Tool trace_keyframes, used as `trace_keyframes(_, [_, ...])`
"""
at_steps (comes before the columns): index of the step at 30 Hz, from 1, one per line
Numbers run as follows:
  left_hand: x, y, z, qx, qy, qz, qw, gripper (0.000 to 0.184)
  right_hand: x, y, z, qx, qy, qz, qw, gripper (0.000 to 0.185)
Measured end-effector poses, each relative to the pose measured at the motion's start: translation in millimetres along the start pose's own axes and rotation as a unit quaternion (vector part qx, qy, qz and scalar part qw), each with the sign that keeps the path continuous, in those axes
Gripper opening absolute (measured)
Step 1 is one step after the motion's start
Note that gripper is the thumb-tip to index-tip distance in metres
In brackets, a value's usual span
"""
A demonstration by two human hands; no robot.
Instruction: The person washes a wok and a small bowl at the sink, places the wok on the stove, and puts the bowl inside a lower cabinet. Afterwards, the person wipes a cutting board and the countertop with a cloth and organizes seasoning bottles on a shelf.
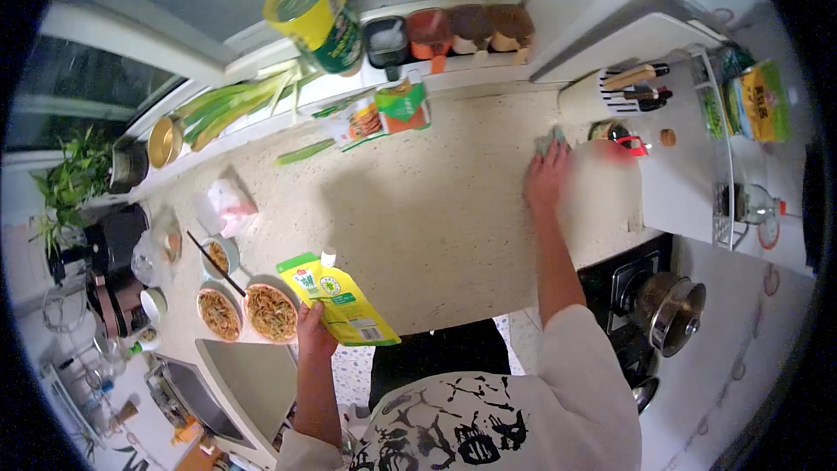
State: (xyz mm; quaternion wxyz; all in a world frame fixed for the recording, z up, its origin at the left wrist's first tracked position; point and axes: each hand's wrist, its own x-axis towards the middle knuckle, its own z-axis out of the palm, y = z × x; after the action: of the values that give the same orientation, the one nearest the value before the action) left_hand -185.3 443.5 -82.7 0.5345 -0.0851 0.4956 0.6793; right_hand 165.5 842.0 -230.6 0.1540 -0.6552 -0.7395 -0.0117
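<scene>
My left hand [316, 331] is closed on the lower left side of a yellow and green pouch [343, 303] with a white cap, held over the counter's near edge. My right hand [547, 176] lies on the right part of the speckled counter [418, 209], with its fingers pressed on a small greenish cloth [551, 138]. Just right of that hand are a dark jar with a red band [621, 136] and the knife block [593, 98]. Left of the pouch stand two bowls of shredded food [271, 312] [218, 314], and a smaller bowl [220, 258] with chopsticks.
Green onions [235, 105], a large yellow-green tub [318, 17] and spice boxes [429, 33] line the windowsill. Flat food packets [381, 113] lie below them. A plastic bag [230, 206] sits at left. A lidded pot [667, 310] stands on the stove, and a sink [193, 397] is lower left.
</scene>
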Motion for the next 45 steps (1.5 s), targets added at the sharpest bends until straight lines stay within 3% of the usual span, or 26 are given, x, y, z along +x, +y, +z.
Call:
trace_keyframes(3, [-14, 4, -5, -0.005, 0.008, 0.040, 0.999, 0.047, 4, -84, 13, 0.005, -0.017, -0.094, 0.995, 0.055])
trace_keyframes(6, [-21, 8, -12, -0.007, 0.022, 0.059, 0.998, 0.046, -57, -174, 8, 0.034, -0.070, -0.201, 0.977, 0.055])
trace_keyframes(8, [-26, 11, -15, -0.012, 0.029, 0.063, 0.998, 0.046, -114, -218, -30, 0.082, -0.176, -0.243, 0.950, 0.057])
trace_keyframes(12, [-31, 13, -30, -0.044, 0.004, 0.065, 0.997, 0.045, -220, -216, -81, 0.158, -0.246, -0.384, 0.876, 0.055])
trace_keyframes(15, [-30, 16, -31, -0.026, 0.008, 0.074, 0.997, 0.049, -258, -153, -90, 0.118, -0.304, -0.337, 0.883, 0.054])
trace_keyframes(17, [-29, 15, -37, -0.024, 0.006, 0.067, 0.997, 0.049, -259, -81, -89, 0.057, -0.249, -0.272, 0.928, 0.056])
trace_keyframes(18, [-32, 14, -42, -0.023, 0.007, 0.063, 0.998, 0.048, -253, -44, -95, 0.054, -0.242, -0.187, 0.951, 0.057])
trace_keyframes(20, [-35, 10, -61, -0.020, -0.005, 0.054, 0.998, 0.047, -240, 19, -111, -0.008, -0.136, -0.119, 0.984, 0.055])
trace_keyframes(23, [-53, 7, -71, -0.026, 0.013, 0.060, 0.998, 0.045, -251, 59, -96, -0.049, -0.029, 0.008, 0.998, 0.057])
trace_keyframes(25, [-69, 6, -70, -0.033, 0.042, 0.075, 0.996, 0.044, -258, 47, -77, -0.090, -0.003, 0.071, 0.993, 0.059])
trace_keyframes(27, [-82, -2, -83, -0.055, 0.028, 0.088, 0.994, 0.043, -270, -3, -59, -0.089, -0.073, 0.043, 0.992, 0.058])
trace_keyframes(30, [-104, -20, -89, -0.081, 0.038, 0.101, 0.991, 0.041, -285, -130, -78, 0.032, -0.120, -0.073, 0.990, 0.058])
trace_keyframes(33, [-125, -37, -97, -0.099, 0.038, 0.101, 0.989, 0.040, -305, -204, -78, 0.243, -0.182, -0.213, 0.929, 0.057])
trace_keyframes(35, [-143, -46, -99, -0.110, 0.030, 0.103, 0.988, 0.041, -331, -234, -79, 0.193, -0.212, -0.357, 0.889, 0.054])
trace_keyframes(38, [-167, -61, -111, -0.122, 0.033, 0.123, 0.984, 0.041, -351, -227, -83, 0.199, -0.241, -0.460, 0.831, 0.051])
trace_keyframes(41, [-194, -64, -115, -0.127, 0.065, 0.137, 0.980, 0.040, -335, -174, -108, 0.182, -0.295, -0.416, 0.841, 0.048])
trace_keyframes(43, [-209, -68, -127, -0.146, 0.067, 0.151, 0.975, 0.040, -326, -114, -100, 0.162, -0.248, -0.371, 0.880, 0.046])
trace_keyframes(45, [-223, -74, -140, -0.158, 0.083, 0.170, 0.969, 0.040, -319, -54, -89, 0.039, -0.150, -0.310, 0.938, 0.056])
